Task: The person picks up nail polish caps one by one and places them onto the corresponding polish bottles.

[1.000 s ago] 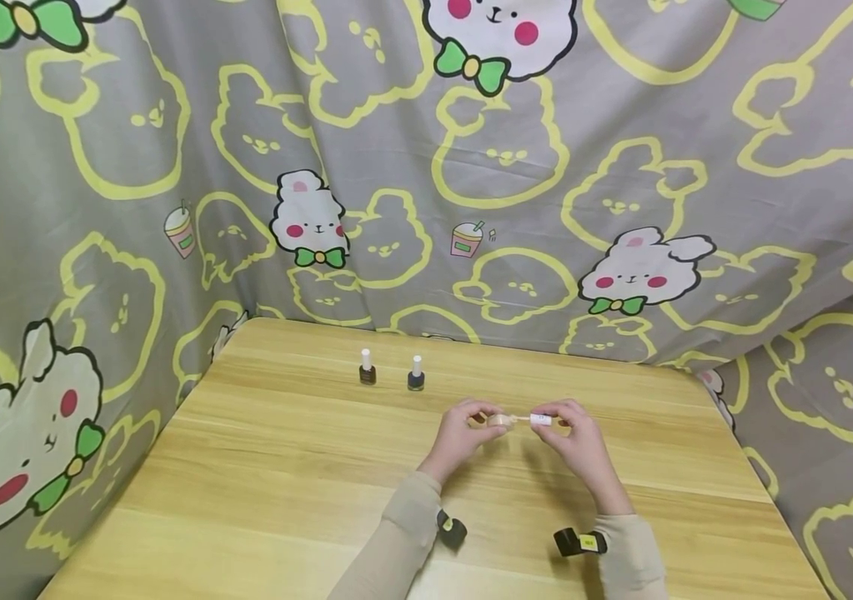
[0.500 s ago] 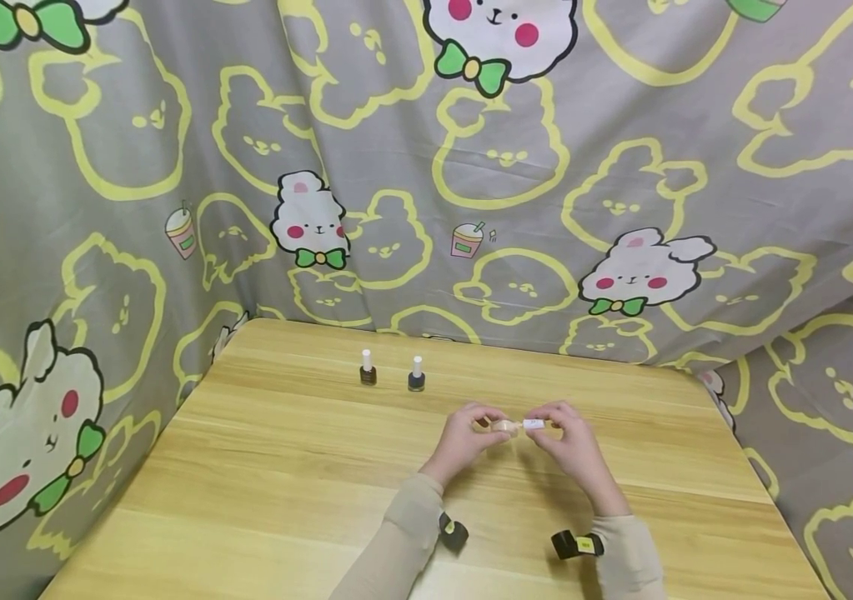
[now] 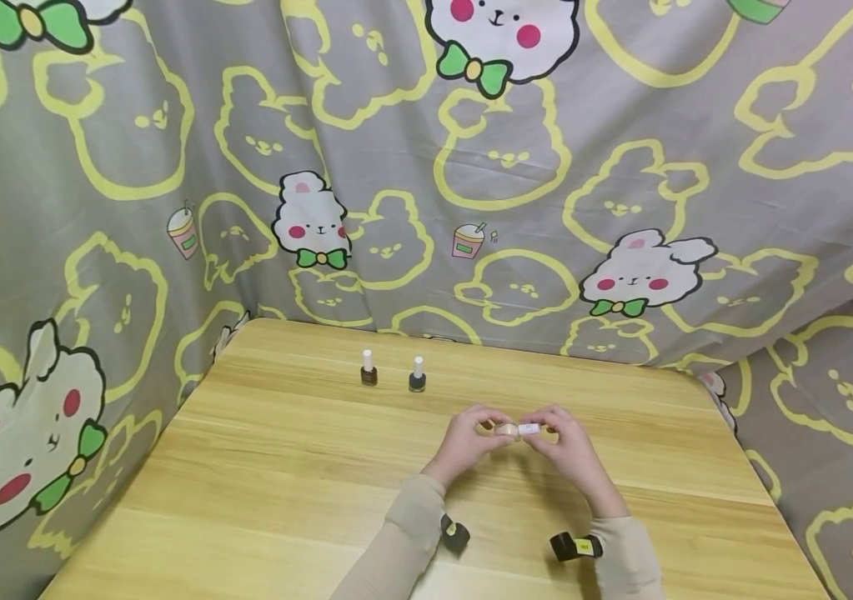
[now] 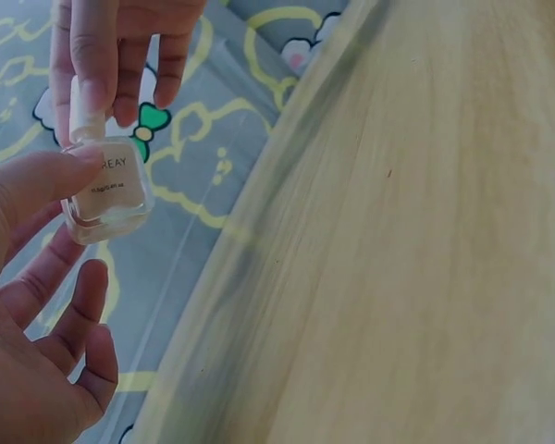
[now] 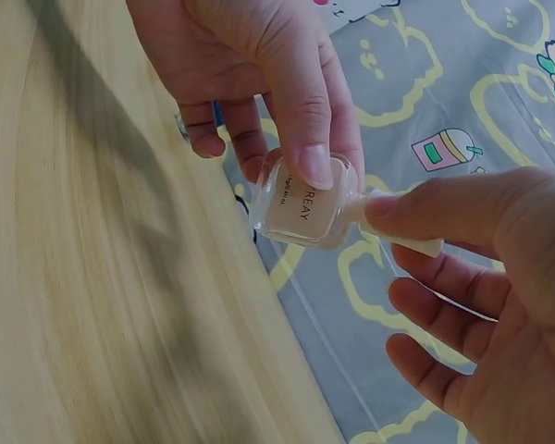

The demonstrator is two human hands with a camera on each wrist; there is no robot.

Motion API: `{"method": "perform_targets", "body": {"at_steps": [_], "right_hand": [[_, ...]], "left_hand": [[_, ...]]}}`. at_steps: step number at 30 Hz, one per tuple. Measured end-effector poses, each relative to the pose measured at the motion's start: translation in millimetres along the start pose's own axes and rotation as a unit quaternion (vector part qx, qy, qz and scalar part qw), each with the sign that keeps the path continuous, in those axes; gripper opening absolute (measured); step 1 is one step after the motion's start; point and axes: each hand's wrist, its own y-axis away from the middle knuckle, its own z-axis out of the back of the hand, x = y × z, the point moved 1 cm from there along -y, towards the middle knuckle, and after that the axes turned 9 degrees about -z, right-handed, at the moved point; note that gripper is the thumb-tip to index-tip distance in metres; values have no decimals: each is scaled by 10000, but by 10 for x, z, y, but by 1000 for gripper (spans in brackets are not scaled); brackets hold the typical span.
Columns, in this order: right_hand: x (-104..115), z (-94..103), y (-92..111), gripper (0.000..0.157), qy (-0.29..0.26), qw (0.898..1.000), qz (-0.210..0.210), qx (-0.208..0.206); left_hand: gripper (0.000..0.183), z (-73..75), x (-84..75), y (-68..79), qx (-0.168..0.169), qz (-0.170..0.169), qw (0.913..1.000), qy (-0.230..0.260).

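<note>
A small clear nail polish bottle [image 3: 505, 430] with pale pinkish contents lies on its side above the table, pinched between thumb and fingers of my left hand [image 3: 465, 443]. Thumb and fingers of my right hand [image 3: 570, 446] pinch its white cap [image 3: 528, 429], which sits at the bottle's neck. The right wrist view shows dark lettering on the bottle [image 5: 301, 208] and the cap [image 5: 424, 242] in line with it. No brush stem shows between them. Whether the cap is screwed tight cannot be told.
Two more nail polish bottles stand upright with white caps near the back: one dark brown [image 3: 369, 375], one blackish [image 3: 417, 380]. Behind the wooden table [image 3: 261, 467] hangs a grey patterned curtain [image 3: 388, 158]. Black devices [image 3: 456, 536] are on both wrists.
A thin brush stem showed between cap and bottle a second ago. My right hand has moved left and slightly nearer, bringing the cap against the neck. The standing bottles have stayed put.
</note>
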Motion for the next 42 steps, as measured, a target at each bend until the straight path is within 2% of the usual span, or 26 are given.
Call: {"method": "perform_targets", "body": {"at_steps": [6,11,14,18,29,34,42], "right_hand": [[-26,49,5,41,-313,9995,-84,17],[-70,87,-5,43,-1137,9921,-448,288],[-120,83,-15,43,-1880,9784,-716,476],[-209,47,-37,42,-2714,9577,-764,572],[-338,-61,-51,35,-3735,9208,-629,931],[-349,-96,-56,31,-3786,9185,-662,934],[-265,-126,-35,28,-3685,9229,-1035,423]], "left_hand": [[24,-3,3,1,-42,78,9999,49],[26,9,-6,-3,-117,141,9997,147],[26,10,4,-4,-149,156,9996,173],[26,24,15,-1,-169,225,9994,214],[28,35,33,-11,-185,147,9991,346],[27,29,21,-6,-142,102,9993,331],[26,28,2,-2,-158,48,9995,260]]}}
